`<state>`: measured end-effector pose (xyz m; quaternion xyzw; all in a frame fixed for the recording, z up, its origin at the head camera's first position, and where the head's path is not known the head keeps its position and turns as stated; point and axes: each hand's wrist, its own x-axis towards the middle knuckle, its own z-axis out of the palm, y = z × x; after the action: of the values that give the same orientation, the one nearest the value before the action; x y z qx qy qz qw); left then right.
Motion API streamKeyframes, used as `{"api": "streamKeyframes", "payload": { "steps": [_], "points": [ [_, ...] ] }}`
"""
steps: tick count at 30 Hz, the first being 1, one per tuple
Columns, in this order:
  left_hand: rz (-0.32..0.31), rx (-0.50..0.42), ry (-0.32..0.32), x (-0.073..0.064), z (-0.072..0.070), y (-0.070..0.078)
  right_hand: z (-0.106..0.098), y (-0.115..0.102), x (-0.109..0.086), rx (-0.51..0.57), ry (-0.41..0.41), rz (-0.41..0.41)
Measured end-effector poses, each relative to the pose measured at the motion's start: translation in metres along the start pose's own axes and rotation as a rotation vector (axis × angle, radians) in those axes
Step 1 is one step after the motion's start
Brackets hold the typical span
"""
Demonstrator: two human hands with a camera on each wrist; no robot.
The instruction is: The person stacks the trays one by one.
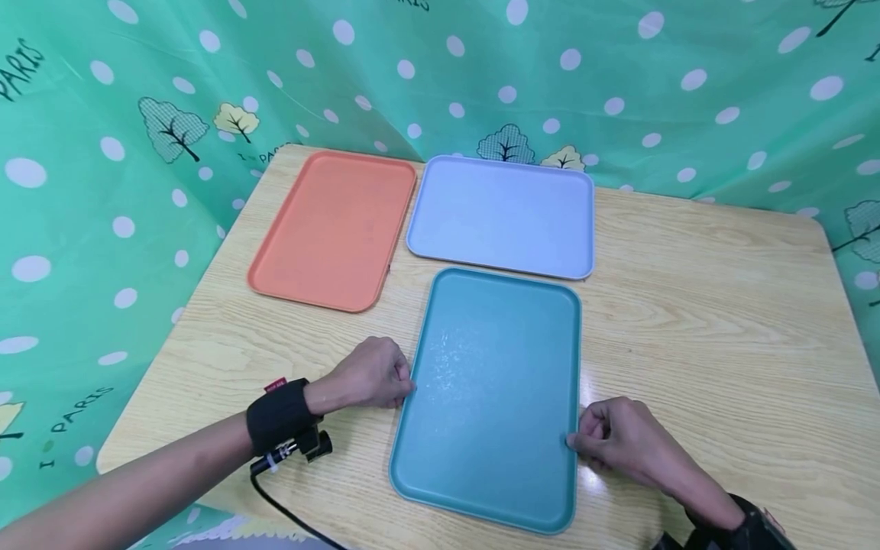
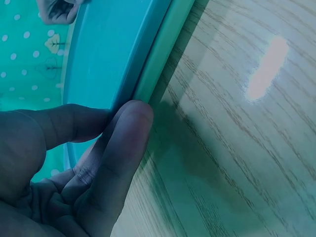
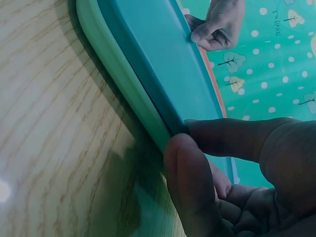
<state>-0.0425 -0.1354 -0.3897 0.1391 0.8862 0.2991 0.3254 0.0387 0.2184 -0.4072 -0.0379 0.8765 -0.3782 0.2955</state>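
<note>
A teal tray [image 1: 495, 397] lies lengthwise at the front middle of the table. The wrist views reveal a light green rim [image 3: 113, 64] directly beneath the teal one, like a second tray stacked under it. With thumb and forefinger, my left hand [image 1: 374, 372] pinches the teal tray's left edge about midway along. Lower down on the opposite edge, my right hand [image 1: 622, 441] pinches the rim the same way. In the left wrist view the thumb [image 2: 84, 123] bears on the teal rim, while a fingertip [image 2: 136, 116] lies against the outer side by the green rim.
An orange tray [image 1: 337, 229] lies at the back left of the wooden table [image 1: 722, 321]. Beside it, a periwinkle blue tray [image 1: 505, 214] lies crosswise, just behind the teal one. Green dotted cloth [image 1: 412, 69] hangs behind the table. A black cable [image 1: 289, 513] trails from the left wrist.
</note>
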Motion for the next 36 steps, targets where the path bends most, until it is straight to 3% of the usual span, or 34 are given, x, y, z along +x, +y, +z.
{"api": "streamKeyframes", "payload": {
  "steps": [6, 28, 32, 36],
  "points": [
    [-0.024, -0.046, -0.032, 0.002, -0.001, -0.001, -0.002, 0.0, 0.002, 0.002, -0.023, 0.011],
    [-0.007, -0.023, -0.027, 0.001, -0.002, -0.003, -0.007, -0.003, 0.005, 0.02, -0.082, 0.026],
    [0.01, 0.0, -0.021, 0.001, -0.007, -0.004, -0.013, -0.004, 0.005, 0.0, -0.085, 0.012],
    [0.011, 0.025, 0.02, 0.003, -0.021, -0.002, -0.029, -0.009, 0.003, -0.043, -0.032, 0.043]
  ]
}}
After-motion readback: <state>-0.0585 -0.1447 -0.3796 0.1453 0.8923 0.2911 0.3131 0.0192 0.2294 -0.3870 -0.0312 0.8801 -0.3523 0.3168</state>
